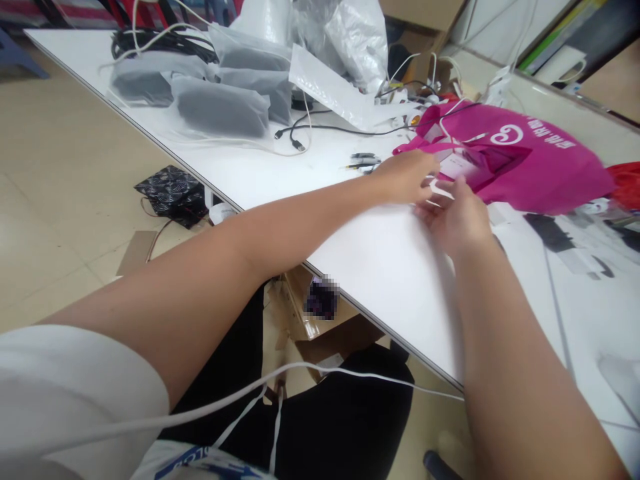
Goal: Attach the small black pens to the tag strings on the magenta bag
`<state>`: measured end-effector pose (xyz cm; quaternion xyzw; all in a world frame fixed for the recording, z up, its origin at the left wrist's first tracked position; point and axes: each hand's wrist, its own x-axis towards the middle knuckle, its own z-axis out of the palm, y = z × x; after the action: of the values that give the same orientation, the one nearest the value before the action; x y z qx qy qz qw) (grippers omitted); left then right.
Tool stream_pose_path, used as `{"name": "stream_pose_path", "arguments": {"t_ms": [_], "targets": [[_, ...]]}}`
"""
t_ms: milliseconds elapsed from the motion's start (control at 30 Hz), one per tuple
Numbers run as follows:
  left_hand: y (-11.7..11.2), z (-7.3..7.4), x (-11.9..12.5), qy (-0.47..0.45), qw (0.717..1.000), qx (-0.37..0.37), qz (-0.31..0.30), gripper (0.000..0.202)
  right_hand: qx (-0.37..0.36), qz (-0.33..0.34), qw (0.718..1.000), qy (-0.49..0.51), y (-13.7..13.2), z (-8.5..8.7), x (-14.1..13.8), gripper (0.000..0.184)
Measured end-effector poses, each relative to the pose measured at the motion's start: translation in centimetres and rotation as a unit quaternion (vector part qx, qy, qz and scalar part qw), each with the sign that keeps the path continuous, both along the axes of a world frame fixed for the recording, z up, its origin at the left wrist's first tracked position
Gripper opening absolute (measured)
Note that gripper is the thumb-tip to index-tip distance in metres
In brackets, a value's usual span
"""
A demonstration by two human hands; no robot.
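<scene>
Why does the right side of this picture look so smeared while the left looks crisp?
Head view: the pink bag and the table beside it are motion-blurred, the grey packets at left are sharp; light is soft and even, shadows faint; a small pixelated patch sits below the table edge.

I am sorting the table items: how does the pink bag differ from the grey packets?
The pink bag is bright with white print; the grey packets are dull and plain. The pink bag lies beside the left hand and right hand; the grey packets lie far from them. Both rest on the white table.
</scene>
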<state>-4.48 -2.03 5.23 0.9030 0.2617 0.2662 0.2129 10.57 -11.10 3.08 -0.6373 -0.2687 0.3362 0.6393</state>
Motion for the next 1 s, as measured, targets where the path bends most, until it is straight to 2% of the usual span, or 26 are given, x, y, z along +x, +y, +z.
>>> {"name": "stream_pose_path", "arguments": {"t_ms": [133,267,500,567,700,767,1000], "targets": [[1.4,0.6,-1.8,0.063,0.997,-0.006,0.050,0.023,-0.028,-0.057,0.995,-0.081,0.4,-0.7,1.7,0.034],[2.1,0.9,-2.7,0.098,0.991,-0.011,0.093,0.033,-0.033,-0.038,0.991,-0.127,0.8,-1.4,2.8,0.037],[3.5,2.6,-4.1,0.048,0.973,0.008,0.226,0.036,-0.038,-0.049,0.989,-0.135,0.7,-1.4,2.6,0.031],[3.5,2.8,-4.1,0.035,0.977,0.015,0.208,0.042,-0.038,-0.048,0.989,-0.138,0.6,-1.3,2.6,0.029],[2.5,2.3,-2.9,0.055,0.996,0.030,0.071,0.050,-0.036,-0.042,0.987,-0.152,0.5,-1.5,2.6,0.030],[2.1,1.8,-2.2,0.065,0.997,0.035,0.022,0.050,-0.036,-0.045,0.986,-0.154,0.5,-1.6,2.6,0.029],[2.6,-0.8,-0.7,0.133,0.990,0.050,-0.022,0.041,-0.029,-0.043,0.986,-0.157,0.6,-1.7,2.8,0.028]]}}
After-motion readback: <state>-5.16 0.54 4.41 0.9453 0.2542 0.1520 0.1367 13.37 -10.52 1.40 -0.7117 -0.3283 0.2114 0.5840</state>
